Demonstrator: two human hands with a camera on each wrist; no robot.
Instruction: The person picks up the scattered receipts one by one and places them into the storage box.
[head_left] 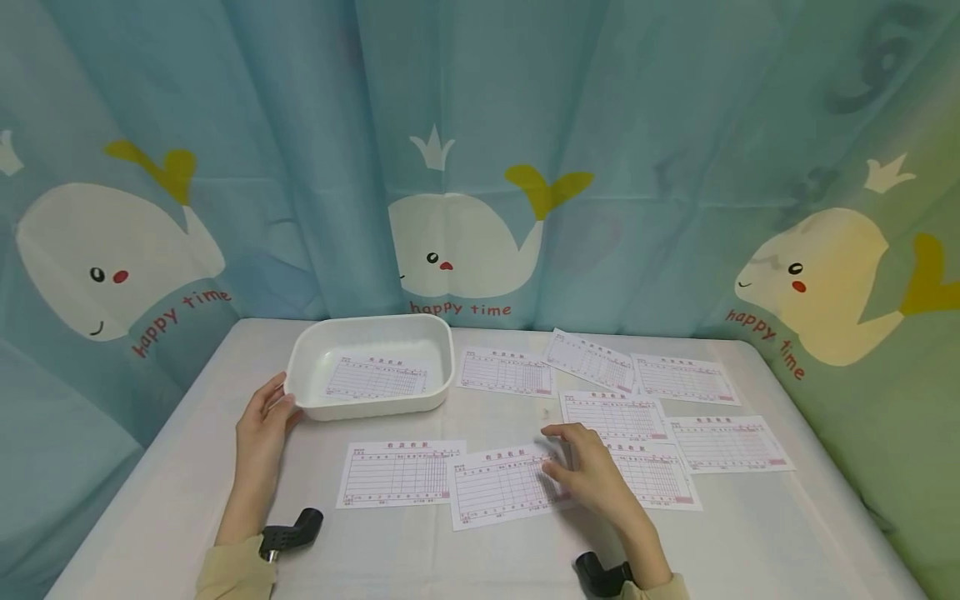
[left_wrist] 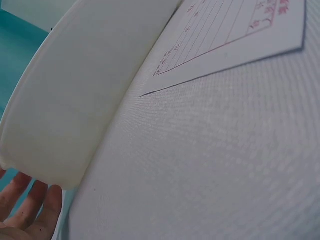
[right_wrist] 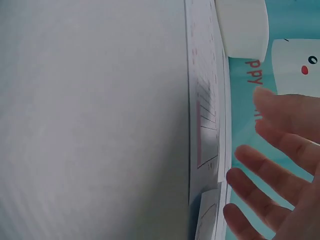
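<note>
A white plastic tray (head_left: 405, 406) stands at the back left of the table with one printed receipt slip (head_left: 375, 379) lying in it. My left hand (head_left: 262, 425) rests its fingers against the tray's left end, as the fingers (left_wrist: 50, 210) at the tray wall show in the left wrist view. My right hand (head_left: 592, 471) hovers over the right end of a front slip (head_left: 502, 487), fingers spread and slightly bent, nothing held. Part of that slip is hidden under the hand. Another slip (head_left: 397, 475) lies just left of it, and a third slip (head_left: 652, 479) sits to the right.
Several more slips lie behind and to the right, some overlapping: one slip (head_left: 506, 372) beside the tray, another slip (head_left: 731, 444) furthest right. A white cloth covers the table (head_left: 420, 558). A blue-green curtain (head_left: 480, 83) with whale prints hangs directly behind.
</note>
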